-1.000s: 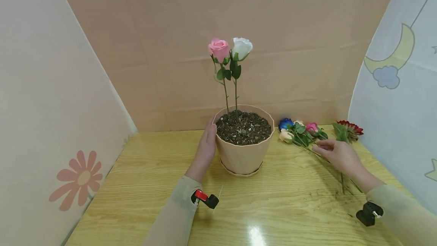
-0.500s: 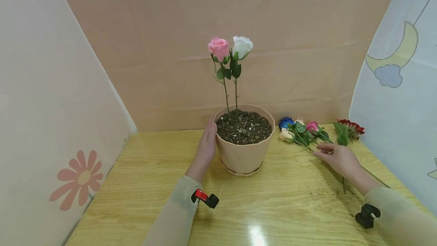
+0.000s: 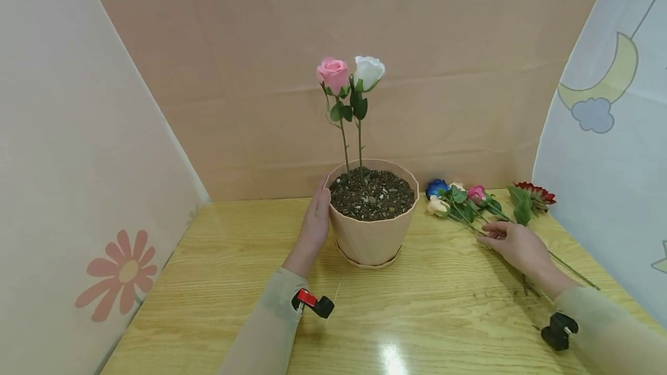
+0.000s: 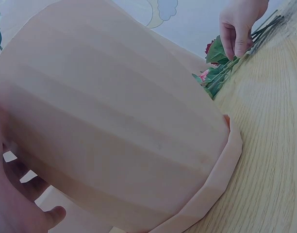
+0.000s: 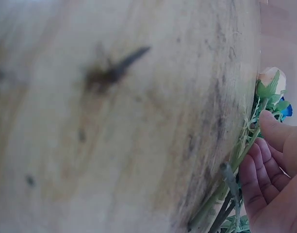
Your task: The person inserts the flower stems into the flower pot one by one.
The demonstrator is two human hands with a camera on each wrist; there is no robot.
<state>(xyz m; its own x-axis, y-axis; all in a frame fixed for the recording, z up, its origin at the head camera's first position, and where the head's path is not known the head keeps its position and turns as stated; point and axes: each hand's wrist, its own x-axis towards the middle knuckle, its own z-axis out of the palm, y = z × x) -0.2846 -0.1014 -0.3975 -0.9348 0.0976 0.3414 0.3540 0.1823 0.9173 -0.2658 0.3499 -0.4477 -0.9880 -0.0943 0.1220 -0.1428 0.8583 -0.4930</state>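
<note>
My left hand (image 3: 315, 219) rests flat along the left side of a peach flowerpot (image 3: 367, 241) filled with dark soil (image 3: 375, 198). A pink rose (image 3: 333, 76) and a white rose (image 3: 369, 72) stand upright in that soil. At the right, my right hand (image 3: 521, 247) is low over flowers lying on the table. Its thumb and fingertips pinch a thin stem, seemingly of the cream rose (image 5: 271, 82) in the right wrist view. Around it lie a blue rose (image 3: 436, 188), a bright pink rose (image 3: 476, 192) and a dark red flower (image 3: 539, 194).
The pot stands in a matching saucer (image 3: 369, 266) on a wooden table (image 3: 245, 282). A peach cloth (image 3: 250, 74) hangs close behind the pot, with printed white cloths (image 3: 599, 178) at both sides. Soil specks (image 3: 490, 311) lie near the right forearm.
The bright pink rose's stem has swung rightward, its lower end now right of my forearm. My right hand has shifted slightly right and down. The left hand and pot have not moved.
</note>
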